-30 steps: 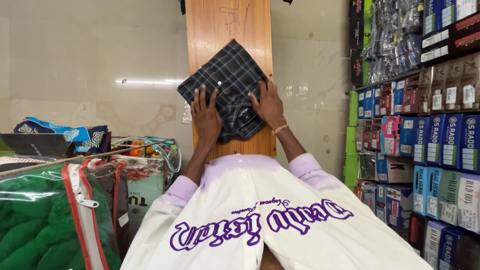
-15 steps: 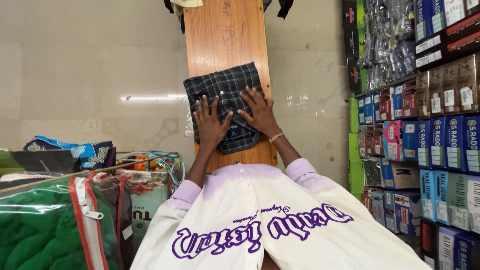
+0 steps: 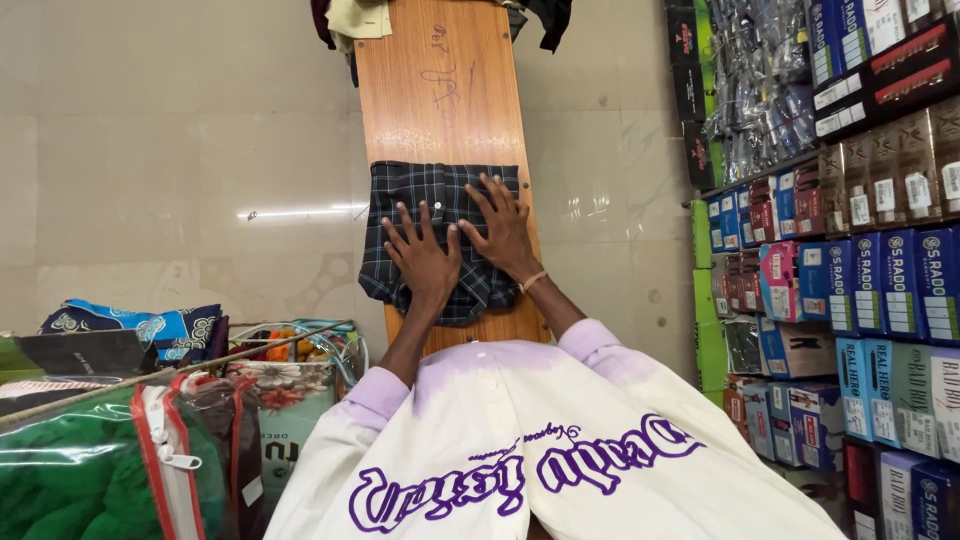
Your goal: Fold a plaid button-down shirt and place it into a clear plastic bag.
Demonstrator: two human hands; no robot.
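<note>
A dark checked shirt point(image 3: 400, 195), folded into a rectangle, lies flat across a narrow wooden board point(image 3: 435, 90). My left hand point(image 3: 422, 258) presses on its lower middle with fingers spread. My right hand point(image 3: 505, 228) lies beside it on the shirt's right half, also flat with fingers apart. A thin band circles my right wrist. Neither hand grips the cloth. A white garment with purple lettering point(image 3: 520, 470) covers the near end of the board, over my forearms.
Shelves of boxed goods point(image 3: 870, 300) stand close on the right. Left, zipped clear bags hold green fabric point(image 3: 90, 480) and a blue patterned cloth point(image 3: 150, 330) lies behind. Clothes point(image 3: 360, 18) hang over the board's far end. Tiled floor surrounds it.
The shirt was tilted like a diamond against the board; it now lies squared and flat. Both hands have moved from its edges onto its surface and spread out.
</note>
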